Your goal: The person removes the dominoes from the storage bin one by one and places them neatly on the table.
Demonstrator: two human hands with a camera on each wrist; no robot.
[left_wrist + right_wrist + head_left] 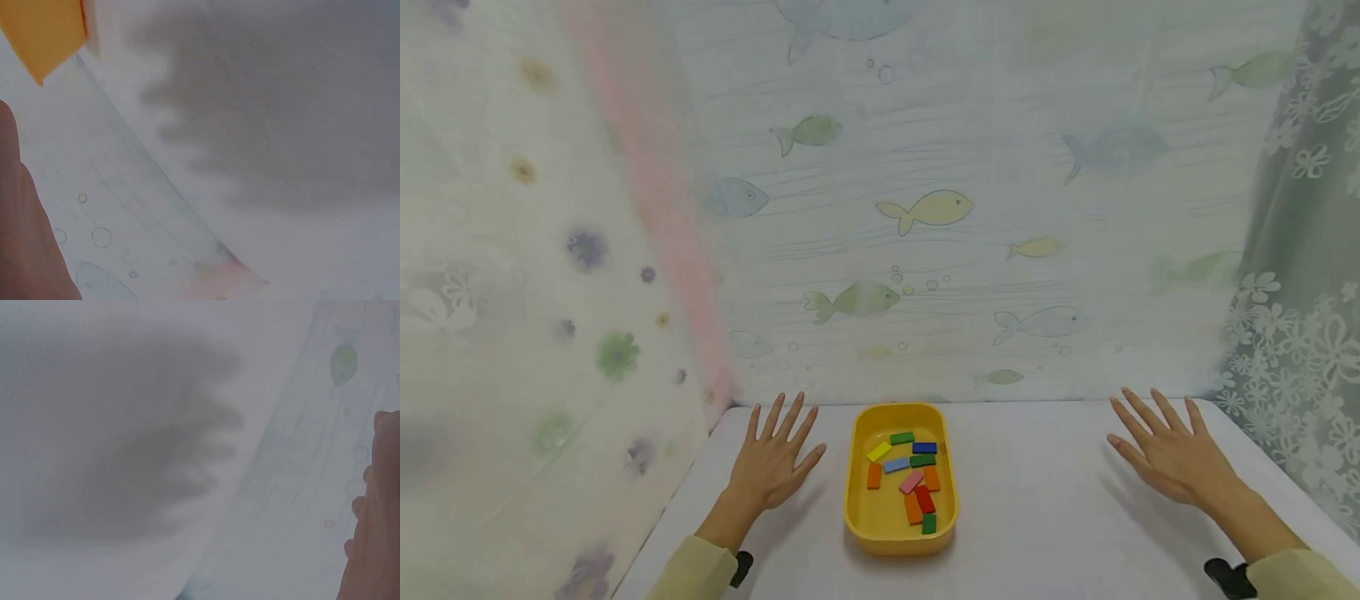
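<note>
A yellow plastic tray stands upright on the white table, between the two hands. Several small rectangular blocks lie loose inside it, among them a blue block, a yellow block, a pink block and a red block. To the tray's left, the left hand is held palm down with fingers spread, holding nothing. Farther off on the right, the right hand is spread the same way and holds nothing. Both cast shadows on the cloth. In the left wrist view a corner of the tray shows.
White cloth covers the table. Behind it hangs a pale curtain with drawn fish. A flowered sheet closes the left side, and a lace curtain hangs at the right.
</note>
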